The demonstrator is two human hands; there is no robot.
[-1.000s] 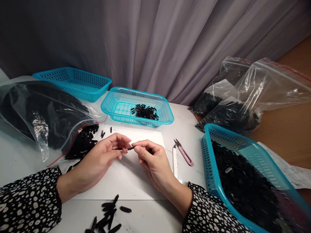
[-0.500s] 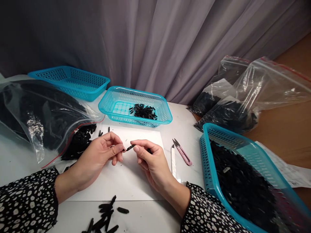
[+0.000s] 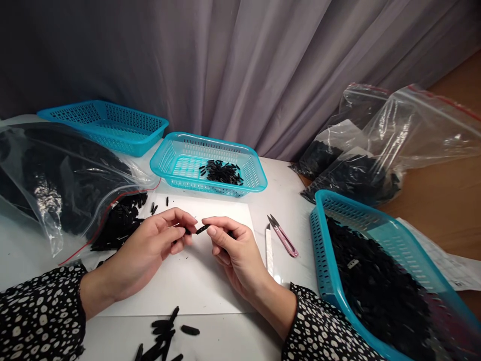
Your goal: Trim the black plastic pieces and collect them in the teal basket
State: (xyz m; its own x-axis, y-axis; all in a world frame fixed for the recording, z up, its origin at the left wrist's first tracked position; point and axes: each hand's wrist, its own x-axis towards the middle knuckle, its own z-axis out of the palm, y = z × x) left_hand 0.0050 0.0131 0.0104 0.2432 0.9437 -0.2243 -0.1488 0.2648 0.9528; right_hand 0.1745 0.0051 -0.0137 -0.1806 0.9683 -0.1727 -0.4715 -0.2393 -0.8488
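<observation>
Between thumb and forefinger, my right hand [image 3: 237, 249] pinches a small black strip with tiny light holes [image 3: 202, 229]. Another dark bit shows behind its thumb, mostly hidden. My left hand [image 3: 154, 244] is closed on a small black piece [image 3: 187, 231], its tip just left of the strip; most of it is covered by the fingers. Both hands are above a white sheet [image 3: 210, 296]. A heap of black pieces [image 3: 119, 220] lies left of the left hand. Closer to me, several loose black pieces [image 3: 162, 333] lie on the table.
Pink thread snips [image 3: 284, 237] and a white-handled blade [image 3: 269, 250] lie to the right. A blue basket [image 3: 210, 188] at the back holds some black pieces; another basket [image 3: 141, 148] stands behind left. A fuller basket [image 3: 330, 296] and plastic bags [image 3: 406, 130] are at right, a large bag [image 3: 56, 175] at left.
My left hand has drawn slightly left and turned, and the dark piece in it shows more beside the thumb. The right hand keeps its strip nearly in place.
</observation>
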